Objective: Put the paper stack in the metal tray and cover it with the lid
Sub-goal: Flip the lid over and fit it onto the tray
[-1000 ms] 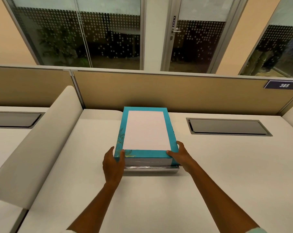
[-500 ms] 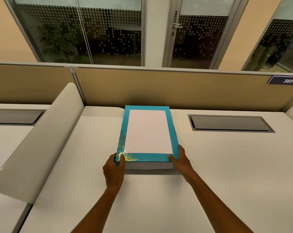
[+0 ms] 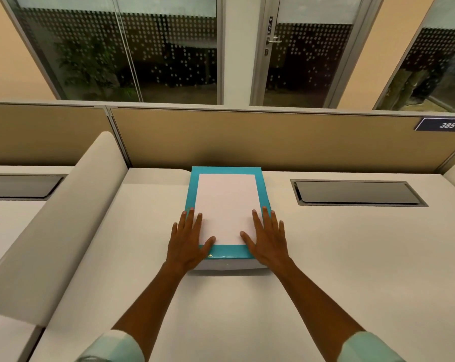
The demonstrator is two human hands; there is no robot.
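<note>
A teal lid (image 3: 227, 253) with a white centre panel lies flat on the desk, covering the metal tray, which is hidden under it; only a pale side wall shows at the near edge. The paper stack is out of sight. My left hand (image 3: 188, 240) rests palm down on the lid's near left corner, fingers spread. My right hand (image 3: 267, 239) lies palm down on the near right corner, fingers spread too. Neither hand grips anything.
The white desk (image 3: 339, 270) has a recessed cable flap (image 3: 357, 193) at the right. A curved white divider (image 3: 56, 231) runs along the left. A tan partition (image 3: 273, 137) with a 385 sign (image 3: 447, 124) closes off the back.
The lid has come down fully over the tray, hiding its metal edge. Both hands have left the lid's near corners and now lie flat on top of it.
</note>
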